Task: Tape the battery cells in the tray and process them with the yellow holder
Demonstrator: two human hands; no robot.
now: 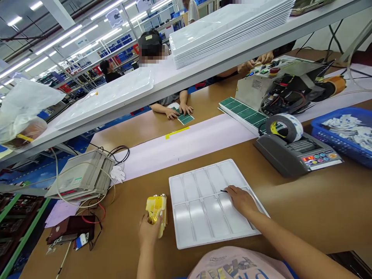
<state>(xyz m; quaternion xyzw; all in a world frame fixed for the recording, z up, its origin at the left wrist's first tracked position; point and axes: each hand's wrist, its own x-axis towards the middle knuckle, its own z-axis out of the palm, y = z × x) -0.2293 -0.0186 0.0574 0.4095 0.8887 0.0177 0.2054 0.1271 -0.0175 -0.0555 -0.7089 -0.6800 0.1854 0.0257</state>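
Observation:
A white plastic tray (200, 213) with shallow compartments in two rows lies on the brown table before me. Left of it is a small stack of yellow, shiny flat pieces (155, 207), with thin edges showing on its right side. My left hand (149, 228) is closed around the near end of that stack, thumb on the right. Over the tray's right part, my right hand (240, 198) pinches a thin dark pointed tool (223, 190); only its tip shows, so its kind is unclear. The compartments in view show bare white plastic.
A tape dispenser (293, 153) and a blue basket (343, 137) of white pieces stand at right. Grey instrument boxes (81, 174) sit at left. A shelf (162, 83) with stacked white trays (229, 35) crosses above. Opposite, a person's hands (180, 110) touch green boards (186, 119).

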